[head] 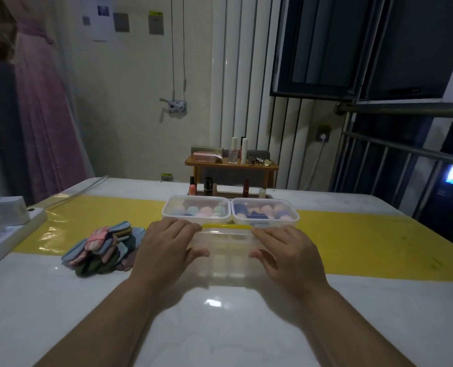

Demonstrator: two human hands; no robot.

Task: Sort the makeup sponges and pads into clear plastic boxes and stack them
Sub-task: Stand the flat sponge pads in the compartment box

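At frame centre, the left hand (167, 245) and right hand (290, 251) grip opposite ends of a clear box (228, 247), its far edge yellow.

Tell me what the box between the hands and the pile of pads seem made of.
The box: clear glossy plastic, likely; the tabletop shows through it. The pads: apparently soft matte fabric or foam; they lie limp and overlap, without shine.

Clear glossy plastic box (226, 250) on smooth, shiny white tabletop (220, 327), glossy yellow film strip (352, 242) partly under box, matt cloth pads (103, 247) L of box, wood shelf (230, 165) behind box, metal rail (405, 109) far R of box.
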